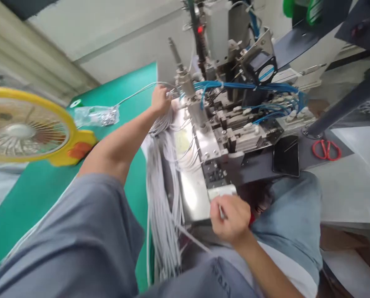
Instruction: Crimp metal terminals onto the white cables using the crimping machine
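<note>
My left hand (161, 99) is curled beside the machine (209, 142), its grip blurred. I can't tell whether my curled right hand (231, 217) holds anything. White cables (158, 186) lie between my arms, lower ends indistinct.

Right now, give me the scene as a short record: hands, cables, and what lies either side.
Left hand: reaching forward beside the machine; grip too blurred to tell
Right hand: curled, at the machine's near end; contents unclear
Cables: white bundle, left of the machine
Left side: yellow fan; clear bag on green surface
Right side: black phone, red-handled scissors
</note>
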`<state>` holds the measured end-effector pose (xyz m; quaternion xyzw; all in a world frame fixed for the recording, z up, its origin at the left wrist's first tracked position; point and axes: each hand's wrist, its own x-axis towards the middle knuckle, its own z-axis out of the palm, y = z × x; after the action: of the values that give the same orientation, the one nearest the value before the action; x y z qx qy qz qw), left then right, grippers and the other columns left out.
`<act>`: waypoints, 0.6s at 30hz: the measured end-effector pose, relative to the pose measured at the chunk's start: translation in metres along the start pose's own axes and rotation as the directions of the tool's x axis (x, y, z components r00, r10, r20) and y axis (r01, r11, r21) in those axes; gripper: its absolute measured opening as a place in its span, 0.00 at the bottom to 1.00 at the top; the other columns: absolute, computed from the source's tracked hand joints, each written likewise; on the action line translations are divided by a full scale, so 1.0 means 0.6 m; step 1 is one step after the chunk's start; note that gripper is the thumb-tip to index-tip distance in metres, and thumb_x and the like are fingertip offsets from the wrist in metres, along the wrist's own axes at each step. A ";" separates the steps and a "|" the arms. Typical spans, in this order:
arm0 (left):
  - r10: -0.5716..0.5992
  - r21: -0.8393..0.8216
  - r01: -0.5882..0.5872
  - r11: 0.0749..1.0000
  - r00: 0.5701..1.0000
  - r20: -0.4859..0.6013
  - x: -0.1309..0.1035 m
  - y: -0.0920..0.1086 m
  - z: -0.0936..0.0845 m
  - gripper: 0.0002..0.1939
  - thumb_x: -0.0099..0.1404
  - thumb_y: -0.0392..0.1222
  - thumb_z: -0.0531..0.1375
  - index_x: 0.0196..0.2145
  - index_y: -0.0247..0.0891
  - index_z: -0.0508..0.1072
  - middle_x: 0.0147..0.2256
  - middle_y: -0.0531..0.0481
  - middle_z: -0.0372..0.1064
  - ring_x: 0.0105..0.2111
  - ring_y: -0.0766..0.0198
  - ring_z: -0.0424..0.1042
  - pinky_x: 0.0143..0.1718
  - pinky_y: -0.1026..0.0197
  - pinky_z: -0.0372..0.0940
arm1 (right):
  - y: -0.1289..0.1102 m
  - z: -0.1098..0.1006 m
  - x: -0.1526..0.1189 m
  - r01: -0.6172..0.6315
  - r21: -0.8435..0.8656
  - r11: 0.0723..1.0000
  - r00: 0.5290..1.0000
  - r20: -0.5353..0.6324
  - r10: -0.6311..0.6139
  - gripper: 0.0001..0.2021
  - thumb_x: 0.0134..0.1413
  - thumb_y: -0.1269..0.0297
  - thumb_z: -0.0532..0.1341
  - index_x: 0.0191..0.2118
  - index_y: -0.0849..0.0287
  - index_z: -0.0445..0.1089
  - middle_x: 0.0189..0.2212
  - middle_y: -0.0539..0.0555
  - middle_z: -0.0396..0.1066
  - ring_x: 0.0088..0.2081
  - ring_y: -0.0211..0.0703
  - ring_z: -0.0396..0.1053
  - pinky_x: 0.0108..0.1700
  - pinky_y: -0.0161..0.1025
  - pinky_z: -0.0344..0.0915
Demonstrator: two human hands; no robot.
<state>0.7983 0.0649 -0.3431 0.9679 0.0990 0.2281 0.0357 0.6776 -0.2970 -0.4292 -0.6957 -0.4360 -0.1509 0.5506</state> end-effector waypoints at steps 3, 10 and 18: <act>-0.176 0.057 0.177 0.983 0.984 -0.019 -0.069 0.008 -0.049 0.06 0.65 0.32 0.54 0.32 0.33 0.69 0.33 0.51 0.66 0.35 0.69 0.61 0.41 0.64 0.59 | 0.003 0.005 0.003 0.013 -0.010 1.000 0.999 -0.029 -0.013 0.07 0.52 0.75 0.56 0.26 0.59 0.64 0.16 0.47 0.63 0.18 0.33 0.57 0.23 0.34 0.52; 0.390 -0.199 -0.339 0.920 0.722 0.571 -0.302 0.155 -0.178 0.14 0.62 0.32 0.51 0.37 0.40 0.75 0.37 0.49 0.73 0.36 0.67 0.70 0.31 0.66 0.60 | 0.008 -0.001 -0.006 0.051 -0.062 0.997 0.998 -0.029 -0.053 0.08 0.54 0.71 0.55 0.25 0.59 0.63 0.15 0.46 0.59 0.18 0.33 0.54 0.24 0.34 0.51; 0.537 -0.174 -0.554 0.814 0.604 0.589 -0.360 0.192 -0.147 0.17 0.61 0.26 0.50 0.36 0.41 0.75 0.40 0.47 0.74 0.39 0.63 0.68 0.33 0.64 0.59 | 0.008 -0.002 -0.003 0.055 -0.111 0.992 0.998 -0.030 -0.058 0.10 0.55 0.69 0.53 0.24 0.59 0.64 0.14 0.45 0.57 0.17 0.33 0.52 0.23 0.33 0.51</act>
<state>0.5898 -0.0908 -0.3450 0.9714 -0.2148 -0.1001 -0.0179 0.6804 -0.2988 -0.4333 -0.7096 -0.4374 -0.2017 0.5142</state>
